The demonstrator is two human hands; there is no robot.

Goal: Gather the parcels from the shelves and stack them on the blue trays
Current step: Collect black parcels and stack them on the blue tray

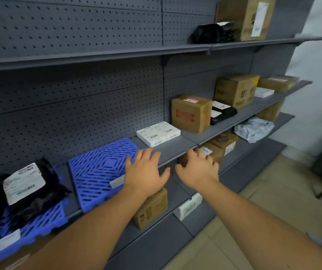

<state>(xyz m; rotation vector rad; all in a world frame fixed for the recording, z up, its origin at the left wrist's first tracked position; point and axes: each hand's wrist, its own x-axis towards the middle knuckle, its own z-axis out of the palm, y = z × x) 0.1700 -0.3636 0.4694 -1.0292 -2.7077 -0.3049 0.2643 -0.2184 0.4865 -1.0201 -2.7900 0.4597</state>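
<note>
Parcels are sitting on several grey shelves along a pegboard wall. On the middle shelf (175, 151), a flat white box (158, 133) is lying near the back, just right of an empty blue tray (97, 172) that is resting on the shelf and overhanging its front edge. Right of the white box, a brown carton with red print (190, 114) is standing, then a black parcel (222, 113), a larger brown carton (236, 90) and, toward the shelf's right end, a small white box (263, 92) and a flat brown box (278, 82).

At the shelf's left end, a second blue tray (39, 223) is carrying a black bag with a white label (33, 190).

Left hand (145, 172) is hovering over the right edge of the empty tray, fingers spread and relaxed, gripping nothing. Right hand (198, 168) is reaching out beside it over the shelf's front edge, fingers loosely spread, also holding nothing. Both are stopping short of the white box.

Top shelf is holding a black bag (212, 33) and a tall carton (248, 18) near its right end. Lower shelves are holding a brown box (150, 209), a white packet (189, 206), more brown boxes (222, 143) and a grey bag (253, 128).
</note>
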